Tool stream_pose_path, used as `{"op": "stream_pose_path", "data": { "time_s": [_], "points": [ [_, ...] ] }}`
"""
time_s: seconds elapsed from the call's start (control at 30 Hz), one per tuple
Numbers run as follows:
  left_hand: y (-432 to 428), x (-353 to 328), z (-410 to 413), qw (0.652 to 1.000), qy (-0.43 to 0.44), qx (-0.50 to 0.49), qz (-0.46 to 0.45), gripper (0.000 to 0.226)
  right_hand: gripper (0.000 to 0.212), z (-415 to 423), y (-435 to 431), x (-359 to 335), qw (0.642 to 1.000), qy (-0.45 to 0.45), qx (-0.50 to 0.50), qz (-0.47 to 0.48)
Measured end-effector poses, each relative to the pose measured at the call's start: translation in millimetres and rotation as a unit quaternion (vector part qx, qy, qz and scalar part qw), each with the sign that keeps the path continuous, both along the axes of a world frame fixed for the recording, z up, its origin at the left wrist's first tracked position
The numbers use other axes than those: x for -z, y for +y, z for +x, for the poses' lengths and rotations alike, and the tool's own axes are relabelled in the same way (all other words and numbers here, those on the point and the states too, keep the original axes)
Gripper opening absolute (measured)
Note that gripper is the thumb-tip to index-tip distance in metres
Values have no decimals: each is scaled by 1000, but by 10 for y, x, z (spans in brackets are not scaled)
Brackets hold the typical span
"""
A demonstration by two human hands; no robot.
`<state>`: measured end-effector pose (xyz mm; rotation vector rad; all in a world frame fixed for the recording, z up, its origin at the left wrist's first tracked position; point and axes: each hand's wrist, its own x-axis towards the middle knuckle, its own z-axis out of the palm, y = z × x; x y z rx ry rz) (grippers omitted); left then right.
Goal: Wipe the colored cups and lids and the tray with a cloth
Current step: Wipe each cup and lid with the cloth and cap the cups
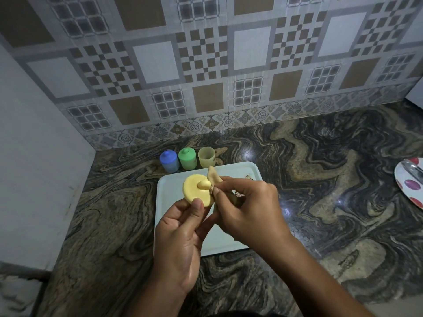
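Observation:
My left hand [180,239] pinches the lower edge of a yellow lid [194,188] with a knob, held above the white tray [169,216]. My right hand [249,209] grips a beige cloth [214,177] and presses it against the lid beside the knob. Behind the tray stand a blue cup [169,161] with its lid on, a green cup [187,159] with its lid on, and an uncovered yellow cup [206,157].
The tray lies on a dark marbled stone counter [320,179]. A tiled wall [206,65] rises behind it, and a plain wall closes the left side. A white plate [409,184] with red dots and a metal utensil sits at the right edge.

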<state>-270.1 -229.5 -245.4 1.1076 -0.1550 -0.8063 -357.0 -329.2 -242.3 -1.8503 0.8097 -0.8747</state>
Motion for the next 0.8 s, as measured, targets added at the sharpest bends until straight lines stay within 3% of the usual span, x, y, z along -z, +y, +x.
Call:
{"op": "stream_pose_path", "data": {
  "time_s": [0.23, 0.4, 0.6, 0.8],
  "points": [
    [2, -33, 55, 1000, 4, 12, -9, 22, 9, 9, -76, -75, 999, -6, 29, 21],
    [-28, -53, 89, 999, 39, 18, -3, 21, 12, -38, -51, -116, 984, -73, -47, 155],
    [0, -73, 23, 997, -60, 40, -11, 27, 17, -67, 20, -30, 991, -79, -49, 99],
    [20, -59, 65, 999, -33, 32, -3, 29, 14, -65, -1, -125, 990, -97, -24, 102]
  ]
}}
